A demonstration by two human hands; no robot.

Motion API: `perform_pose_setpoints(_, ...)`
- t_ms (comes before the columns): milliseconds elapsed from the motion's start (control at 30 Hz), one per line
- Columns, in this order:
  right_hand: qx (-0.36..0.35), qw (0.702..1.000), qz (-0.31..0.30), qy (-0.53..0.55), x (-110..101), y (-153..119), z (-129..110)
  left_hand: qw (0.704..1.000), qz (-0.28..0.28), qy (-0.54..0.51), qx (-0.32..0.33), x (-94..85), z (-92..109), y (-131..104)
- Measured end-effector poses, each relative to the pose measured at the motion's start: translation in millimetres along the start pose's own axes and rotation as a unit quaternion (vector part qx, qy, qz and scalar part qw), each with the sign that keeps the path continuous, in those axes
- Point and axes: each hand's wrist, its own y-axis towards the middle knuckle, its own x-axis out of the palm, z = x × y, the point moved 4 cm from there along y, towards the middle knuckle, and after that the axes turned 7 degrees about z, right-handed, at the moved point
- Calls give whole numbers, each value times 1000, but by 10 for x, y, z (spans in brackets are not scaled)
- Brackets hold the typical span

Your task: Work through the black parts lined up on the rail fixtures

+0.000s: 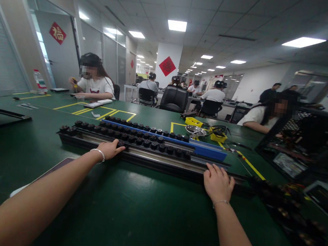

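Note:
A long black channel rail (pixel 159 159) with a shiny inner strip lies across the green table in front of me. My left hand (pixel 109 150) is at its near edge, thumb and fingertips closed around a small black knob-like part (pixel 121 144) inside the channel. Farther right, my right hand (pixel 218 182) rests with spread fingers on the same rail, holding nothing. Just behind, similar small black parts (pixel 145 143) stand in rows along parallel rails. A blue rail (pixel 209 149) lies beyond them.
At the back stand yellow bins (pixel 194 122), a round metal dish (pixel 195 131) and black cables (pixel 219 130). An open black computer case (pixel 304 146) stands at right, near more dark parts (pixel 298 227). A flat pale-edged device (pixel 40 175) lies under my left forearm. Co-workers sit opposite.

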Motion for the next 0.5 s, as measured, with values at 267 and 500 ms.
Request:
perform_pose_setpoints(267, -2, 1000, -5, -4, 25, 12, 10, 1000, -4, -11, -13, 25, 4, 45)
perform_pose_setpoints(500, 1, 1000, 2, 3, 34, 8, 16, 999, -23, -24, -16, 30, 57, 36)
